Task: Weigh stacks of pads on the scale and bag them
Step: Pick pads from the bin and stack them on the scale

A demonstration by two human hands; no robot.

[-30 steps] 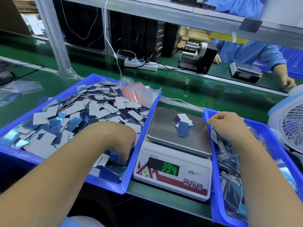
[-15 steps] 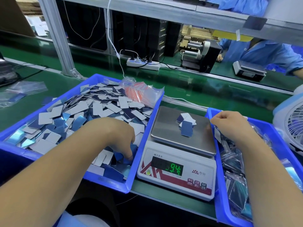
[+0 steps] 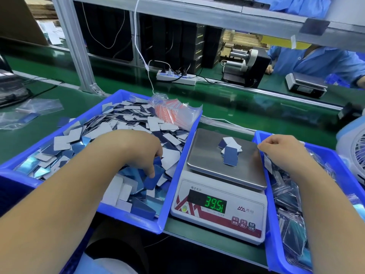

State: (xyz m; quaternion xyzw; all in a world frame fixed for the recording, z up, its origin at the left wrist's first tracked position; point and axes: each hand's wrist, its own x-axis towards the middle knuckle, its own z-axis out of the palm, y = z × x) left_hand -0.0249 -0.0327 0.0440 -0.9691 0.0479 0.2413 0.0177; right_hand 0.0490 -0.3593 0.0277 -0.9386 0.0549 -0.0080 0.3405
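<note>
A small loose stack of blue and white pads [image 3: 230, 153] lies on the steel pan [image 3: 205, 155] of the white scale [image 3: 217, 210], which reads 39.5. My left hand [image 3: 138, 153] reaches into the left blue tray [image 3: 138, 219], which is full of loose pads, and its curled fingertips pinch blue pads near the tray's right front corner. My right hand [image 3: 282, 149] hovers over the left rim of the right blue tray [image 3: 275, 224]. Its fingers are curled, and a pale clear bag edge [image 3: 268, 165] hangs under them.
A clear packet of red-striped zip bags [image 3: 173, 113] sits at the left tray's far right corner. Filled bags pile up in the right tray. A fan [image 3: 353, 155] stands at the right edge. Across the green belt are a power strip [image 3: 175, 78] and another person with a scale [image 3: 306, 85].
My left hand has shifted a little among the pads, with its fingertips now on a blue pad. The scale reading went from 39.4 to 39.5. My right hand stays over the tray rim.
</note>
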